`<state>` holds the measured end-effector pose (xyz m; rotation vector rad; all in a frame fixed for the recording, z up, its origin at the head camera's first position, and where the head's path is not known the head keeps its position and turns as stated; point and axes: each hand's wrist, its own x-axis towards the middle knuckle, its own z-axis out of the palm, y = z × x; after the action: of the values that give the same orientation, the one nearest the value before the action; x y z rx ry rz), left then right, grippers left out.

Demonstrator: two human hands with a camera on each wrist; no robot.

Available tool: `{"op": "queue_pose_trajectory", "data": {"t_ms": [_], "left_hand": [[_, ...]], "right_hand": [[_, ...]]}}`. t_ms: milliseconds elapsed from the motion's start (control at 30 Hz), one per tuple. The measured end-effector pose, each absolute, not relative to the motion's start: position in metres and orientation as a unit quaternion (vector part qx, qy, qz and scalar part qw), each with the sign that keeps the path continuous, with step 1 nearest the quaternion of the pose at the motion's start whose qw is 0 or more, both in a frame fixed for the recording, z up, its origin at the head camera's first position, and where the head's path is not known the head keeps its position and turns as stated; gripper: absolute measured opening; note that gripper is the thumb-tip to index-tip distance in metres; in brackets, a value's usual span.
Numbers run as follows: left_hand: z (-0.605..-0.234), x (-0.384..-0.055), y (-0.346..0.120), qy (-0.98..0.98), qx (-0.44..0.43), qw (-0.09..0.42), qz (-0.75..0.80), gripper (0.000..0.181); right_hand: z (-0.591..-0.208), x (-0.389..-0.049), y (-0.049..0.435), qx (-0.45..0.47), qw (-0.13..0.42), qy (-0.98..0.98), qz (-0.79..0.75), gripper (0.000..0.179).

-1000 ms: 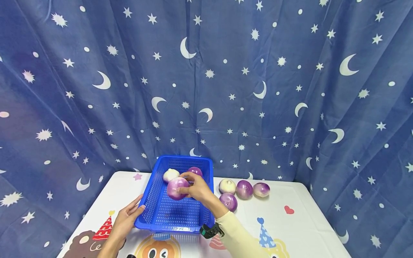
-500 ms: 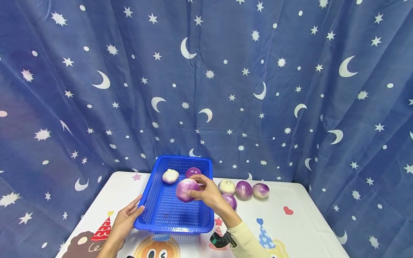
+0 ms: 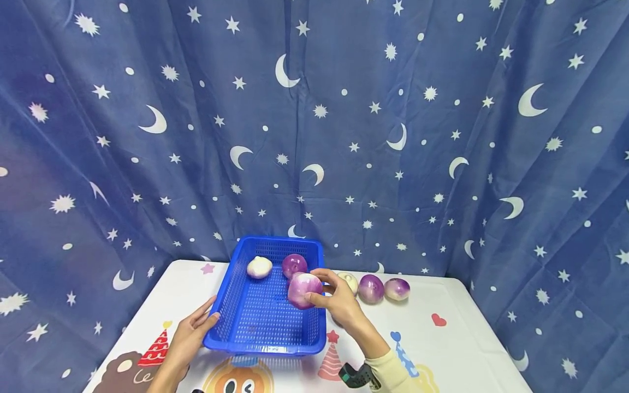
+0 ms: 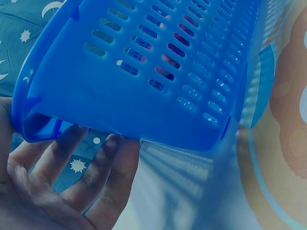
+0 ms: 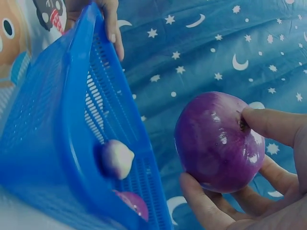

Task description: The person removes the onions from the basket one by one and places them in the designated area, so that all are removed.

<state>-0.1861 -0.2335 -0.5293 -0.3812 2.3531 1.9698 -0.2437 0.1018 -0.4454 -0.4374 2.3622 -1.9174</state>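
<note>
Shifting onion (image 3: 302,292) rightward over basket (image 3: 265,348), pinching it with right hand (image 3: 342,300) near right rim (image 3: 321,259), gripping basket with left hand (image 3: 190,334).

The onion (image 5: 218,143) in my fingers (image 5: 204,203) looks smooth and glossy, the basket (image 3: 267,327) smooth, faintly shiny plastic, and the curtain (image 3: 314,109) matt, creased cloth.

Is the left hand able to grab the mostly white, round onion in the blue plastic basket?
Probably yes: nothing covers the onion from above. But the left hand is holding the basket by its rim, so it would likely need to let go first.
</note>
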Motion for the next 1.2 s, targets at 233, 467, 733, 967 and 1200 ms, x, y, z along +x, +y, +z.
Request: {"op": "queue_pose_trajectory", "data": {"t_ms": [233,467,733,967,1200], "left_hand": [[-0.528,-0.187,-0.232,0.750,-0.124,0.025,0.649,0.064],[-0.528,-0.187,-0.233,0.751,-0.125,0.024,0.648,0.064],[-0.526,-0.187,-0.232,0.752,-0.127,0.026,0.646,0.063],[-0.527,-0.187,-0.232,0.749,-0.124,0.023,0.650,0.063],[-0.528,-0.188,-0.233,0.747,-0.127,0.026,0.652,0.064]], "right_hand": [[-0.452,-0.245,0.125,-0.113,0.016,0.775,-0.622,0.050],[-0.462,-0.246,0.148,-0.073,0.012,0.775,-0.628,0.049],[-0.476,-0.247,0.175,-0.032,0.001,0.781,-0.623,0.050],[-0.484,-0.245,0.194,-0.006,-0.003,0.773,-0.635,0.051],[-0.490,-0.245,0.212,0.013,-0.010,0.779,-0.627,0.054]]}}
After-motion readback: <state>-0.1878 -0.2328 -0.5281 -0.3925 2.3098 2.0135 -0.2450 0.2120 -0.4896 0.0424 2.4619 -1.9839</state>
